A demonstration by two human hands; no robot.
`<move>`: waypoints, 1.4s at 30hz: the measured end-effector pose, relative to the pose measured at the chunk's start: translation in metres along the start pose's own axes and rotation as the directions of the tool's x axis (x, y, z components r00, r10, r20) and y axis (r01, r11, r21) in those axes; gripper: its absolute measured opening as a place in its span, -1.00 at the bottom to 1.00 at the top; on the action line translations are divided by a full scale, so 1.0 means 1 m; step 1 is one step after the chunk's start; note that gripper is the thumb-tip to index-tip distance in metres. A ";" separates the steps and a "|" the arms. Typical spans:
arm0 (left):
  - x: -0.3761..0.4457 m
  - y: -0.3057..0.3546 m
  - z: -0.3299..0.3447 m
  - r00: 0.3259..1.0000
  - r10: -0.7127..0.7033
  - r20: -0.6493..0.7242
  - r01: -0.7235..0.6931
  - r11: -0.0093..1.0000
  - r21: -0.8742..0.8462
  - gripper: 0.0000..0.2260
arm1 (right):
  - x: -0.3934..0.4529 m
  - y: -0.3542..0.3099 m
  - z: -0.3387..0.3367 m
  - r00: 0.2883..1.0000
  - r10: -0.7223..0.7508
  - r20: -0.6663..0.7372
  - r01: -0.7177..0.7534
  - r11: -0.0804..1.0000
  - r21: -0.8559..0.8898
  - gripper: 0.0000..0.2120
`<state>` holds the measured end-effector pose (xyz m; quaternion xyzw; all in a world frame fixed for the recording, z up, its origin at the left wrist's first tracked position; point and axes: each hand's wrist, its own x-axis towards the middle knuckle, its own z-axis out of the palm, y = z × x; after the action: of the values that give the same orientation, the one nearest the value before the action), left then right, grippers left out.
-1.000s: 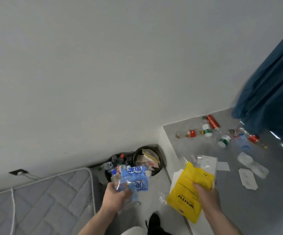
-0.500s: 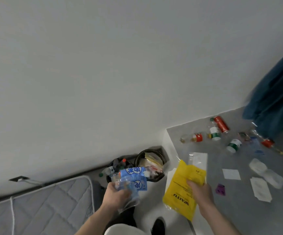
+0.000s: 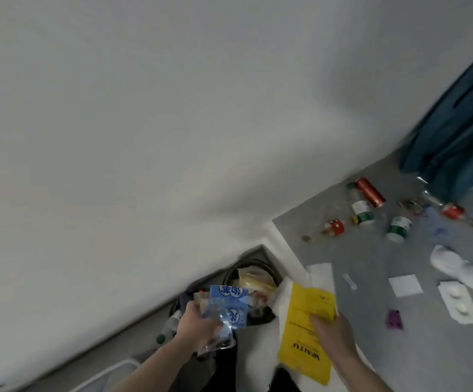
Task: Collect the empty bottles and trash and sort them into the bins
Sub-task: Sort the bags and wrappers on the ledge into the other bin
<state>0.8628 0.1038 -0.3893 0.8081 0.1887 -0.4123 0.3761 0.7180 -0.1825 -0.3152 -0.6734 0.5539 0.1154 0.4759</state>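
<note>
My left hand (image 3: 198, 323) grips clear plastic bottles with blue labels (image 3: 228, 305) just in front of two dark round bins by the wall. The right bin (image 3: 231, 274) holds yellow and mixed wrappers; the left bin (image 3: 183, 299), with bottles in it, is mostly hidden behind my hand. My right hand (image 3: 333, 333) holds a yellow plastic bag (image 3: 304, 332) together with a clear wrapper (image 3: 321, 275), right of the bins, over the edge of a raised grey platform (image 3: 371, 261).
On the platform lie a red can (image 3: 369, 191), green-labelled bottles (image 3: 361, 212), a red-labelled bottle (image 3: 333, 228), another red-labelled bottle (image 3: 452, 211), white papers (image 3: 405, 284), white packaging (image 3: 260, 305) and a purple piece (image 3: 394, 319). A blue curtain (image 3: 456, 128) hangs at the right. A mattress corner (image 3: 108, 374) is bottom left.
The view has swung left and closer to the bins. Both hands kept their loads; the bottles in my left hand are now nearer the bins.
</note>
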 end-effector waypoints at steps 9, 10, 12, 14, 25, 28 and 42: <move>0.106 0.046 0.032 0.997 0.002 -0.074 0.000 1.000 0.022 -0.59 | 0.142 0.010 0.105 0.998 -0.008 0.057 0.013 0.997 -0.076 -0.70; 0.116 0.048 0.039 0.997 -0.002 -0.074 0.002 1.000 0.003 -0.56 | 0.161 0.016 0.120 0.998 0.000 0.070 0.005 0.997 -0.072 -0.75; 0.137 0.048 0.054 0.996 -0.032 -0.079 0.033 0.999 0.010 -0.60 | 0.198 0.030 0.151 0.996 -0.002 0.085 0.007 0.998 -0.057 -0.81; 0.165 0.038 0.070 0.997 -0.017 -0.072 0.019 0.999 0.027 -0.65 | 0.234 0.048 0.183 0.994 0.015 0.109 -0.011 0.999 -0.032 -0.82; 0.266 -0.003 0.137 0.994 0.078 0.078 -0.102 0.922 0.374 -0.57 | 0.310 0.143 0.272 0.988 0.079 0.130 -0.077 0.997 -0.024 -0.51; 0.287 0.006 0.160 0.986 0.080 0.149 -0.149 0.829 0.540 -0.59 | 0.294 0.150 0.259 0.996 0.004 0.091 0.001 0.999 -0.049 -0.49; 0.403 -0.038 0.249 0.959 0.191 0.208 -0.274 0.457 0.846 -0.38 | 0.372 0.176 0.309 0.867 -0.250 0.431 0.450 0.764 -0.463 -0.24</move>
<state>0.9460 -0.0639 -0.8256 0.8868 -0.1722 -0.4284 -0.0215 0.8159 -0.1701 -0.8198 -0.8427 0.2672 0.2926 0.3646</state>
